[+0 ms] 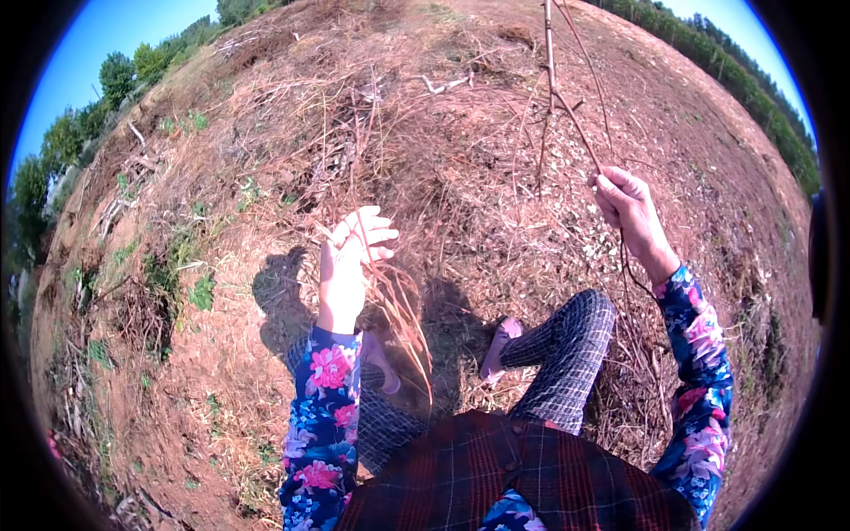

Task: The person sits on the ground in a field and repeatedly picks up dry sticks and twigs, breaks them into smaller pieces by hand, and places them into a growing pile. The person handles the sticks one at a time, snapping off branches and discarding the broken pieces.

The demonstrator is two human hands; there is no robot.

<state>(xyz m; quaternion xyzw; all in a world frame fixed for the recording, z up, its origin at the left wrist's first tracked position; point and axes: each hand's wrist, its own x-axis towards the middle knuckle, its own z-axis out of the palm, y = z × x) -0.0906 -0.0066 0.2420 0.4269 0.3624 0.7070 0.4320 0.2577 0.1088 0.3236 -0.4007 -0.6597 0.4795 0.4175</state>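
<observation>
My right hand [624, 202] grips a thin, forked, bare branch [576, 123]. It rises past the top edge of the view, and its thin lower end hangs beside my wrist. Toward the left, my left hand [355, 249] loosely holds a bundle of dry reddish stalks [400, 305], its fingers partly spread. One stalk runs up past the thumb, and the rest droop toward my lap. How firmly the fingers close on them is hard to tell. A tangle of dry stems and twigs [332, 152] lies on the ground beyond both hands.
Between my feet in pinkish shoes [501, 345] lies dry litter. A pile of thin twigs [641, 398] is beside my right leg. Farther out are a pale forked stick [448, 84], weathered wood [116, 206] and a green leafy plant [202, 292]. Trees [116, 76] line the field.
</observation>
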